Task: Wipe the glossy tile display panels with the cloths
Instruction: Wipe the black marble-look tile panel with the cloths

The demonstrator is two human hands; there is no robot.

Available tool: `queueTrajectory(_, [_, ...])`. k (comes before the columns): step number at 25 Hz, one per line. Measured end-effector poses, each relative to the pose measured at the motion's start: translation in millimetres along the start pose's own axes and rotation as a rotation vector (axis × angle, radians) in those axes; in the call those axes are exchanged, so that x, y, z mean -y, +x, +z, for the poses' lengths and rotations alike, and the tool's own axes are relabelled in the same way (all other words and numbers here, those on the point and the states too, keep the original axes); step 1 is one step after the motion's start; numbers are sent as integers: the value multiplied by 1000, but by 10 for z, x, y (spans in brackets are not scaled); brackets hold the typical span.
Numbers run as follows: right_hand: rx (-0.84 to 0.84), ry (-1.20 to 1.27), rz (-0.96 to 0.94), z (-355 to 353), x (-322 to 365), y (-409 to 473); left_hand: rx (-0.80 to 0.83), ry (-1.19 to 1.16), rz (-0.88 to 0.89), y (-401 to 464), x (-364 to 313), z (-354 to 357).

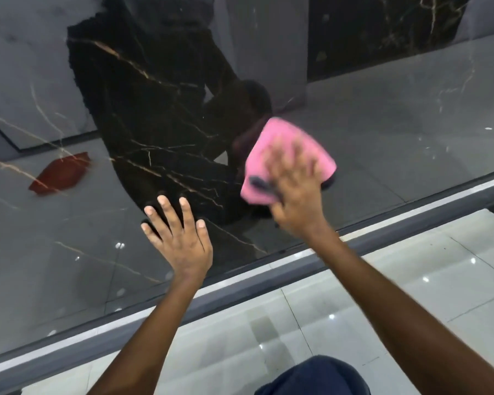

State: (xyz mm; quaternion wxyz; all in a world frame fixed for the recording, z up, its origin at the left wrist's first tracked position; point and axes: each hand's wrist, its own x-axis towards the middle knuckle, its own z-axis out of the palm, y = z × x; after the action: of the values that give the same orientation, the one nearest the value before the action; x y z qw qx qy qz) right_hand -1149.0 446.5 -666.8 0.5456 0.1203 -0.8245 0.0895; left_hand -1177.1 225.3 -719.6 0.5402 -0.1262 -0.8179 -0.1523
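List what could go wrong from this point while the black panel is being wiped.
1. The left hand presses bare and flat on the glossy black panel, so it will likely leave fresh prints on the shine.
2. The right hand drives the pink cloth with spread fingers only; the loose cloth may bunch or slip free.
3. Wiping close to the grey bottom frame, the cloth could snag there.

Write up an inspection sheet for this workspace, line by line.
Surface: glossy dark tile panel with gold veins, upright, strongly reflective.
Job's things: pink cloth pressed flat on the panel; only one cloth seen.
Clutter: red shape shows in the panel, apparently a reflection.
Grippers: right hand, blurred, presses the cloth; left hand rests open on the panel.
Cables: nothing seen.
Surroundings: grey base rail; pale polished floor tiles.
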Motion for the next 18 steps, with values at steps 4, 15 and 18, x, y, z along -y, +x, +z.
queueTrajectory(4, [506, -288, -748, 210, -15, -1205, 39, -16, 5, 14, 16, -38])
queueTrajectory(15, [-509, 840, 1731, 484, 701, -825, 55, 49, 233, -170, -412, 344])
queueTrajectory(18, [-257, 552, 1504, 443, 327, -1112, 20, 90, 287, -216, -341, 390])
